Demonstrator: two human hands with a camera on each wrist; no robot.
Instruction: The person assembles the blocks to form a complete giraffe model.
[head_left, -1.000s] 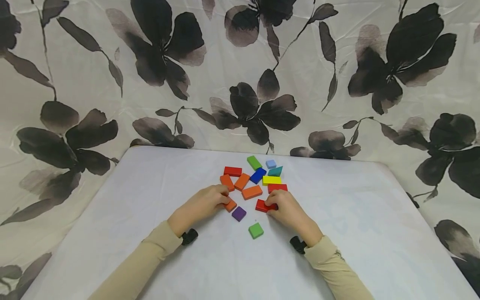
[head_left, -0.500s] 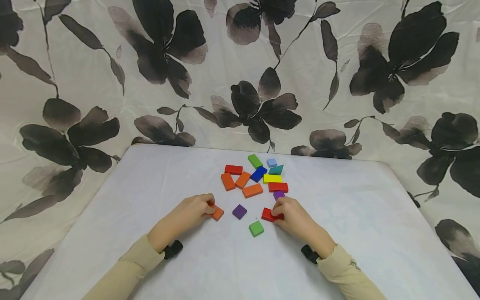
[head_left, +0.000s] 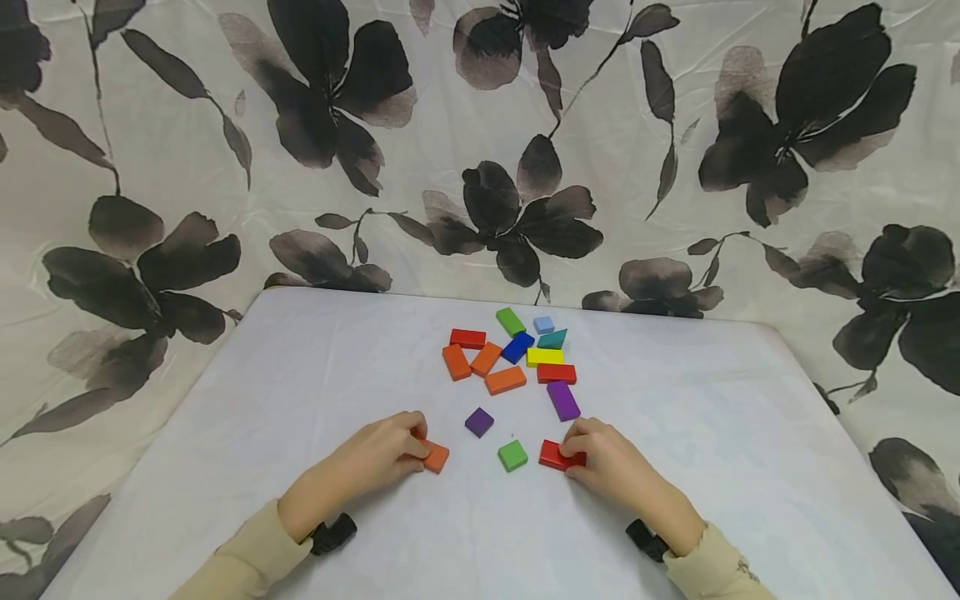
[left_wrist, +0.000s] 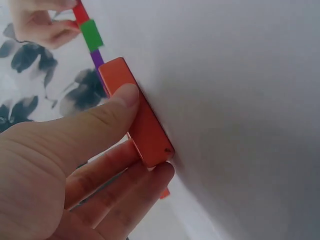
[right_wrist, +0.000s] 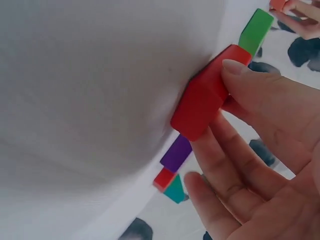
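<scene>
Orange is the rectangular block [head_left: 437, 457] which the left hand [head_left: 392, 451] pinches, its thumb laid on one face and its fingers behind and below — probably so that the piece cannot slip. The right hand [head_left: 609, 463] pinches a red rectangular block [head_left: 554, 455] near one end, and thus the other end is left free, pointing inward. Between the hands lie a green block [head_left: 513, 456], just beside the red one, and a dark purple block [head_left: 479, 422], farther from the person; whether the held blocks touch the white tabletop [head_left: 480, 542], I cannot tell
</scene>
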